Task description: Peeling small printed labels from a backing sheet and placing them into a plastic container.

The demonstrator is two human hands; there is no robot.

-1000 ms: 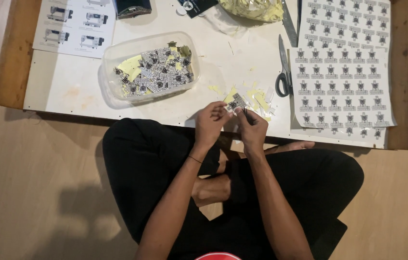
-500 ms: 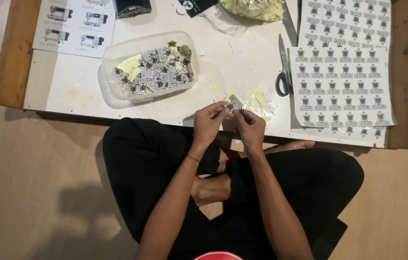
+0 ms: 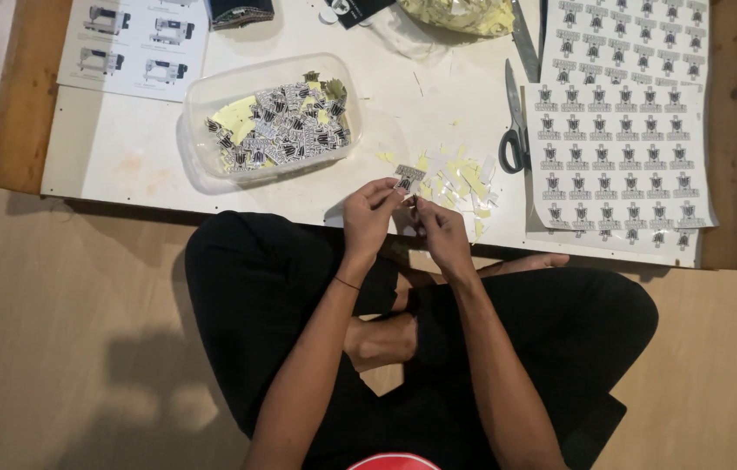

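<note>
Low white table (image 3: pixel 125 157): left hand (image 3: pixel 367 213) pinches small printed sticker (image 3: pixel 408 178), right hand (image 3: pixel 440 228) fingertips closed at it, grip partly hidden.

Low white table (image 3: pixel 125 157) with plastic tub (image 3: pixel 199 104), scissors (image 3: pixel 516 122), sticker sheets (image 3: pixel 621 148).

The left hand (image 3: pixel 368 213) is pinching a small printed sticker (image 3: pixel 408 178) at the table's (image 3: pixel 125 157) near edge, with the right hand (image 3: pixel 438 228) just beside it; yellowish paper scraps (image 3: pixel 464 178) (and black-handled scissors (image 3: pixel 515 126)) are lying close by.
</note>
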